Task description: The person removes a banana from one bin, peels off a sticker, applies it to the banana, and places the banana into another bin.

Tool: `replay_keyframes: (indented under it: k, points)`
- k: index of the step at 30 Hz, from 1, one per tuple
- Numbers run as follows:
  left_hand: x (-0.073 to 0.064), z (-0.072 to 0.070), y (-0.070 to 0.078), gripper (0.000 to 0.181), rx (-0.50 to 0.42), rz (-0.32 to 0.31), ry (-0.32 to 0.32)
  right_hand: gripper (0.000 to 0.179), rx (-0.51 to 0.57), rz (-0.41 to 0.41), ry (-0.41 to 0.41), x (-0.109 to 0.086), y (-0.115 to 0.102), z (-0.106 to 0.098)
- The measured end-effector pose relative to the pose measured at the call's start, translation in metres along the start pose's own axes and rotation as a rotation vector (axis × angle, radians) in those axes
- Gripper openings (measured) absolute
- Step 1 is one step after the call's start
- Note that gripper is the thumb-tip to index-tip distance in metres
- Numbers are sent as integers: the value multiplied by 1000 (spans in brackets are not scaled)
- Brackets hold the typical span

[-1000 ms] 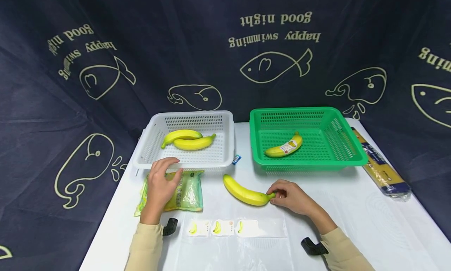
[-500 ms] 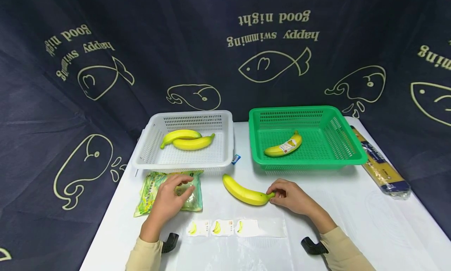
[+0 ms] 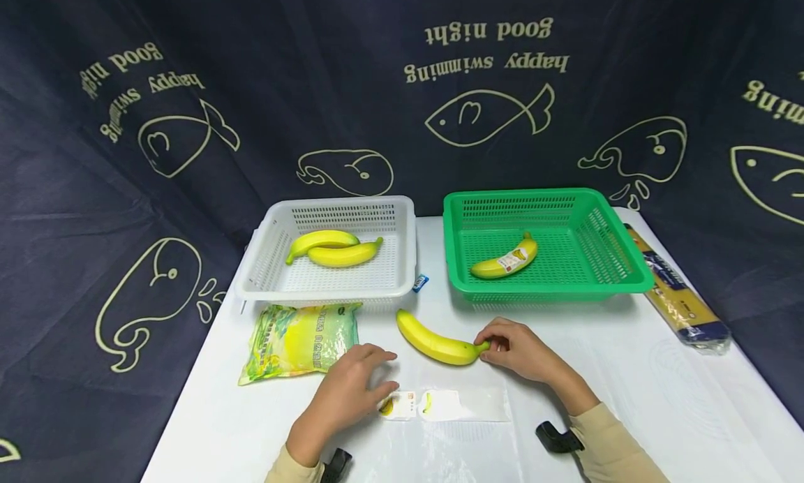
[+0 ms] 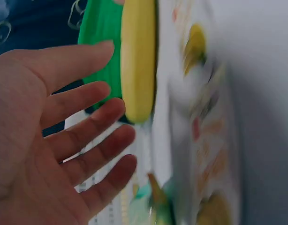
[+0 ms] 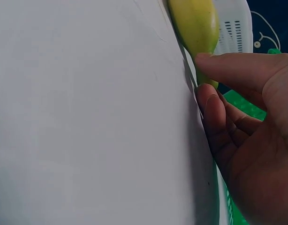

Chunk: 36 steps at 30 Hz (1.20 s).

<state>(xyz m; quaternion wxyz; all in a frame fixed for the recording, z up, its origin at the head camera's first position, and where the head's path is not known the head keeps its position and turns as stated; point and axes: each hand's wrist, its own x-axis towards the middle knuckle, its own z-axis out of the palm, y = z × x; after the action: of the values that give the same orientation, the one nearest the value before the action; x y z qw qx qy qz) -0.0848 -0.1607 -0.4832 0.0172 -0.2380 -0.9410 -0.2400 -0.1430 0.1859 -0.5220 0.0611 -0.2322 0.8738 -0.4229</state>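
On the white table a yellow banana lies between the baskets and a strip of stickers. My right hand pinches its green stem end between thumb and fingers, as the right wrist view shows with the banana at the top. My left hand is over the left end of the sticker strip, fingers spread and holding nothing; it hides one of the banana stickers. In the left wrist view the left hand has its fingers apart, beside the banana and the blurred stickers.
A white basket with two bananas stands at back left. The green basket holds one labelled banana. A yellow-green plastic packet lies at left, a long wrapped package at right, and a small blue wrapper between the baskets.
My left hand has moved from above the plastic packet, rightward and toward me, to the sticker strip. The right hand and the banana it pinches have stayed in place.
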Motion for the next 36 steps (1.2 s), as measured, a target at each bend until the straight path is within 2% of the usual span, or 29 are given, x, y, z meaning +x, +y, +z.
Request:
replay_keyframes:
  k: [2, 7, 12, 16, 26, 31, 36]
  points:
    - [-1, 6, 5, 46, 34, 33, -31, 23, -3, 3, 4, 0, 0, 0]
    - [-8, 24, 12, 51, 49, 82, -80, 23, 5, 6, 0, 0, 2, 1]
    - [-13, 35, 16, 48, 67, 78, -65, 23, 7, 1, 0, -1, 2, 1]
    - [-12, 36, 18, 41, 54, 61, -48, 23, 12, 5, 8, -2, 2, 0]
    - [-11, 33, 26, 47, 22, -51, -132, 24, 3, 6, 6, -1, 3, 0]
    - [-7, 32, 29, 45, 66, -74, -159, 23, -3, 13, 5, 0, 4, 1]
    - [-3, 30, 31, 42, 120, -64, -164, 23, 3, 17, 1, 0, 4, 1]
